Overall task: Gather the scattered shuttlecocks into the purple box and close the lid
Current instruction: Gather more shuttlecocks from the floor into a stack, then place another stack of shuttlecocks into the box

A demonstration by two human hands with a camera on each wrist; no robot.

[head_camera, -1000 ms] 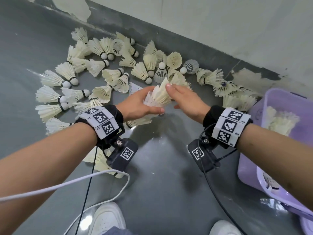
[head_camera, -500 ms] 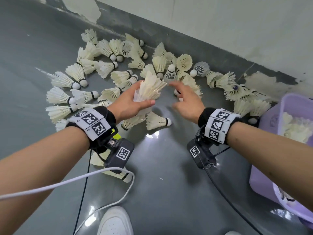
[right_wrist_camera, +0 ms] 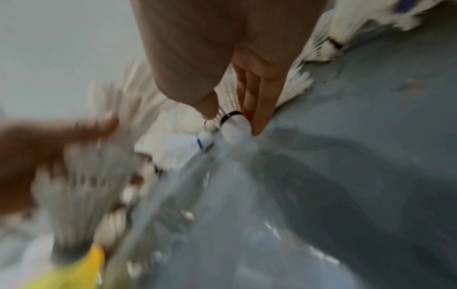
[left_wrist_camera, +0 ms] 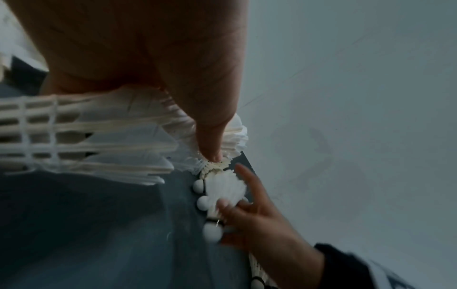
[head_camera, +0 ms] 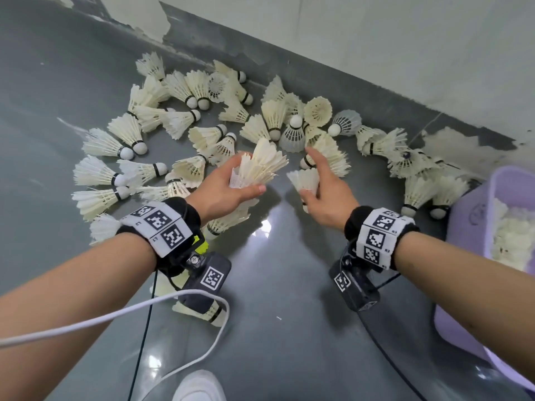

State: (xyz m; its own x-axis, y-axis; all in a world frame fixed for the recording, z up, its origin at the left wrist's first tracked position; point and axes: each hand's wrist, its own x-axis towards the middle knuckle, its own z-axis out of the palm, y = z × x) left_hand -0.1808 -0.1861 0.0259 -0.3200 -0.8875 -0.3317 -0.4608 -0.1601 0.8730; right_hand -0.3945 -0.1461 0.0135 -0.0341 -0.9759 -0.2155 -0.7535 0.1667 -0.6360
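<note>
Several white feather shuttlecocks (head_camera: pixel 127 137) lie scattered on the grey floor along the wall. My left hand (head_camera: pixel 228 186) grips a bunch of nested shuttlecocks (head_camera: pixel 260 166), feathers fanned up and to the right; the left wrist view shows the thumb (left_wrist_camera: pixel 210 125) pressed on those feathers (left_wrist_camera: pixel 86 136). Just to its right, my right hand (head_camera: pixel 324 189) pinches a single shuttlecock (head_camera: pixel 304 179) between thumb and fingers; its white cork (right_wrist_camera: pixel 235 127) with a black band shows in the right wrist view. The purple box (head_camera: pixel 463 227) stands open at the right edge, with shuttlecocks inside.
The wall foot runs diagonally behind the pile. A white cable (head_camera: pixel 115 319) and a black cable (head_camera: pixel 385 345) hang from my wrists over bare grey floor. A white shoe (head_camera: pixel 197 386) shows at the bottom edge. More shuttlecocks (head_camera: pixel 419 192) lie beside the box.
The right hand left the bunch held by the left hand, reached to the floor and picked up a single shuttlecock. The left hand kept its bunch and rose slightly.
</note>
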